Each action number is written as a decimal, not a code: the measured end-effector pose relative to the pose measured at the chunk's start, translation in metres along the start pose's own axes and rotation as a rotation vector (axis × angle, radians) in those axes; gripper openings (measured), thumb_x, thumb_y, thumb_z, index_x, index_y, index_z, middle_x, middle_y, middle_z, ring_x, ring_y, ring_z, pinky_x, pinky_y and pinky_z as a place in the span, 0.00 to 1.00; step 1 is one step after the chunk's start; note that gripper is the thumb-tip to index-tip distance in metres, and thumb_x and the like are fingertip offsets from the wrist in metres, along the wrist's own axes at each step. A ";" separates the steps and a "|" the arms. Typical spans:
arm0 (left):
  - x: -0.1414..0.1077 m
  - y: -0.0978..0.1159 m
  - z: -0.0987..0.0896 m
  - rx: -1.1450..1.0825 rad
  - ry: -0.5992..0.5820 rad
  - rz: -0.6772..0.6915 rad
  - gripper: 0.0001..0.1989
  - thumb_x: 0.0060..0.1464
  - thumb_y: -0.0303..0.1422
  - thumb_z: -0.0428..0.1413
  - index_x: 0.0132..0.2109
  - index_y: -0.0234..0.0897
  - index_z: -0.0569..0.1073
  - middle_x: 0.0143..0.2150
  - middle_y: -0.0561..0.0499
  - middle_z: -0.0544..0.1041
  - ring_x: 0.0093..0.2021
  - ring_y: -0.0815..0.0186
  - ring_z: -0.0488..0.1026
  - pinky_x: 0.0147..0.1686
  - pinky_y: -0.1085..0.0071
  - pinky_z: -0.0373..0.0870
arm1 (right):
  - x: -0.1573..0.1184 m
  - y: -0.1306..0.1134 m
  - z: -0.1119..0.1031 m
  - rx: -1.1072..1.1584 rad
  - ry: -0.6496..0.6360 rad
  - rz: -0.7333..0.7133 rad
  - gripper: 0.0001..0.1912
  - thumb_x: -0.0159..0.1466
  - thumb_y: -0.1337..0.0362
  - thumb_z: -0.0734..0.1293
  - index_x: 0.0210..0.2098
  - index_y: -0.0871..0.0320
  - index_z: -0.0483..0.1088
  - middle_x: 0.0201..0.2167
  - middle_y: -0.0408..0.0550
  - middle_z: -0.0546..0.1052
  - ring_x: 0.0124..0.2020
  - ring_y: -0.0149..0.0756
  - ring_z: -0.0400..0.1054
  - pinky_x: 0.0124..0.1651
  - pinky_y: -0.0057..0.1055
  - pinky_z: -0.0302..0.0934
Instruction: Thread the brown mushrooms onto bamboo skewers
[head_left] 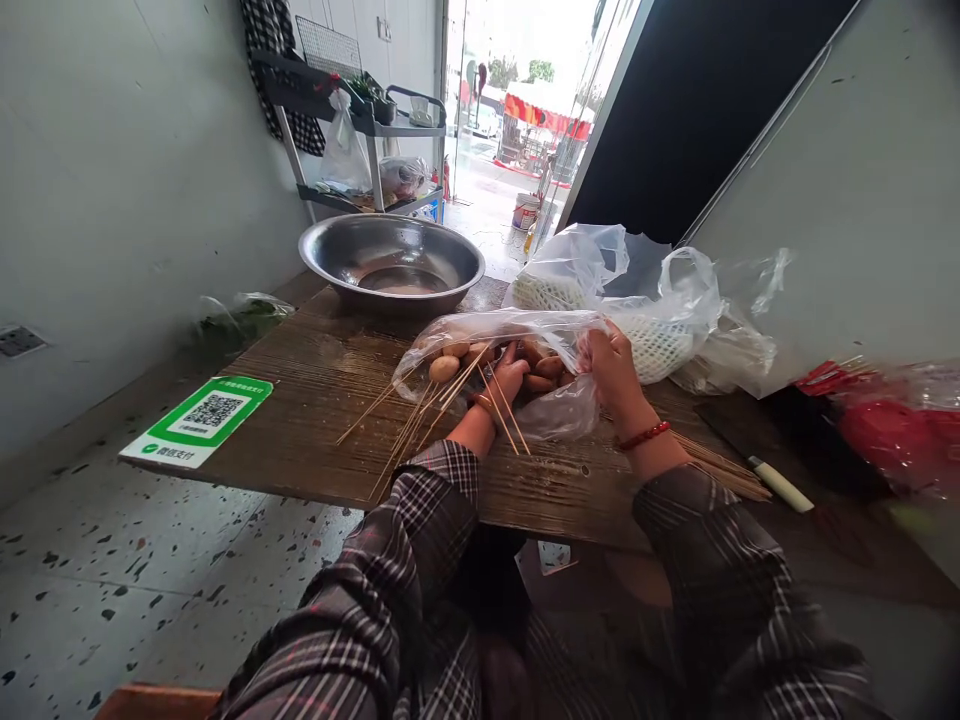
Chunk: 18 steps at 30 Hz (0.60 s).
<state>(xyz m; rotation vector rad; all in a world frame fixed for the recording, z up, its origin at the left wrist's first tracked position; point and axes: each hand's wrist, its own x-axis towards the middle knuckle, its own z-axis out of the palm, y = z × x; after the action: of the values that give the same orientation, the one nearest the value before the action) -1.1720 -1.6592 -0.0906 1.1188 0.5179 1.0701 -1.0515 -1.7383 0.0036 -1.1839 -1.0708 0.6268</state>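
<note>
A clear plastic bag (559, 415) lies on its side on the wooden table, its mouth toward me. Inside are several brown, egg-shaped food pieces (444, 369), some on thin bamboo skewers (420, 425) that stick out toward the near edge. My left hand (504, 385) reaches into the bag among the pieces; most of its fingers are hidden. At the bag's right side, my right hand (609, 360) pinches the bunched plastic and holds it up. Loose skewers (720, 468) lie to the right of my right wrist.
A wide steel basin (394, 262) stands behind the bag. White plastic bags with foam netting (652, 335) sit at the back right. A knife (780, 484) and red packages (892, 430) lie on the right. A green payment card (202, 415) is at the left edge.
</note>
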 end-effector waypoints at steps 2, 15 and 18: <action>-0.001 0.001 0.003 -0.026 -0.007 0.013 0.25 0.51 0.32 0.55 0.58 0.40 0.74 0.53 0.45 0.79 0.55 0.54 0.75 0.57 0.57 0.71 | 0.000 0.002 -0.001 -0.026 0.007 -0.001 0.11 0.62 0.55 0.67 0.32 0.52 0.60 0.19 0.31 0.57 0.18 0.26 0.48 0.20 0.25 0.46; -0.012 0.007 0.006 0.329 -0.213 0.076 0.10 0.50 0.35 0.64 0.39 0.36 0.78 0.39 0.48 0.80 0.43 0.61 0.76 0.50 0.63 0.73 | 0.019 0.044 -0.051 -0.671 0.169 -0.048 0.30 0.61 0.45 0.66 0.54 0.60 0.70 0.41 0.56 0.80 0.44 0.50 0.74 0.52 0.47 0.68; -0.011 0.005 0.004 0.364 -0.311 0.077 0.15 0.54 0.37 0.61 0.47 0.35 0.77 0.45 0.44 0.81 0.48 0.57 0.77 0.52 0.60 0.73 | 0.008 0.039 -0.066 -0.743 0.098 -0.040 0.42 0.58 0.43 0.70 0.63 0.64 0.66 0.51 0.63 0.78 0.53 0.55 0.73 0.60 0.52 0.64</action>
<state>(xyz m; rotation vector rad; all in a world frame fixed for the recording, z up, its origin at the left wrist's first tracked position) -1.1758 -1.6702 -0.0868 1.6059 0.4320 0.8628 -0.9837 -1.7475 -0.0314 -1.7995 -1.2835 0.1189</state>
